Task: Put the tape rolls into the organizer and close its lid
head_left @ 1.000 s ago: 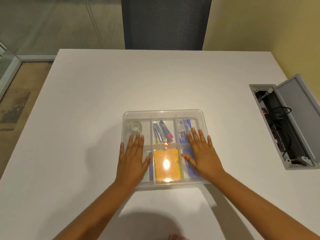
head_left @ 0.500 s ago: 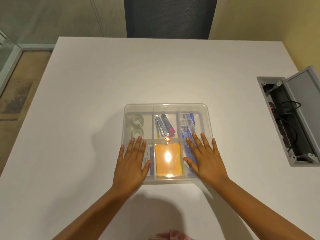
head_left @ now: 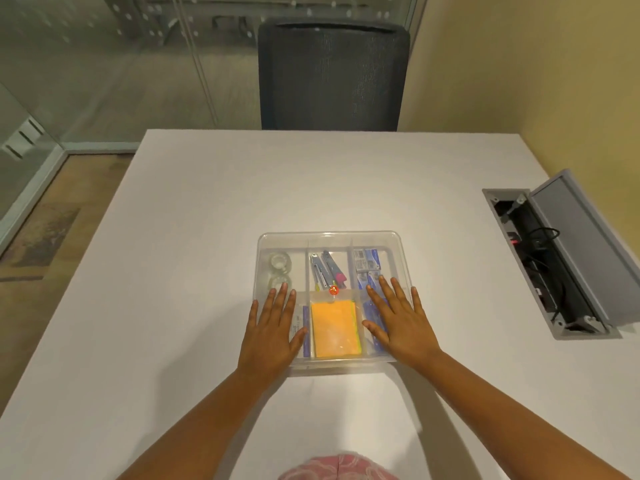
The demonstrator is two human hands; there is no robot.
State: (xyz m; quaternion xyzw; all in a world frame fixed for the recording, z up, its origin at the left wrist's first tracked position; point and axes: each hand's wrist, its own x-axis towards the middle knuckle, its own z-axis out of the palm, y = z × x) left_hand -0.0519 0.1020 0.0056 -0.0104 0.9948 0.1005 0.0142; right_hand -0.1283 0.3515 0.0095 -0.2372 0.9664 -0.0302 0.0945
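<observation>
The clear plastic organizer (head_left: 403,258) sits on the white table with its transparent lid lying flat on top. Two clear tape rolls (head_left: 279,261) lie in its far-left compartment, seen through the lid. My left hand (head_left: 272,332) rests flat on the near-left part of the lid, fingers spread. My right hand (head_left: 401,320) rests flat on the near-right part, fingers spread too. Neither hand holds anything. Between them an orange pad (head_left: 334,329) shows through the lid.
Staplers (head_left: 323,266) and blue boxes (head_left: 365,259) fill other compartments. An open cable hatch (head_left: 554,265) with a raised grey flap is set in the table at the right. A dark chair (head_left: 332,74) stands behind the far edge. A glass wall stands at the left.
Both hands have slid toward me along the lid, uncovering the second tape roll. The camera has tilted up, so more of the chair and room shows.
</observation>
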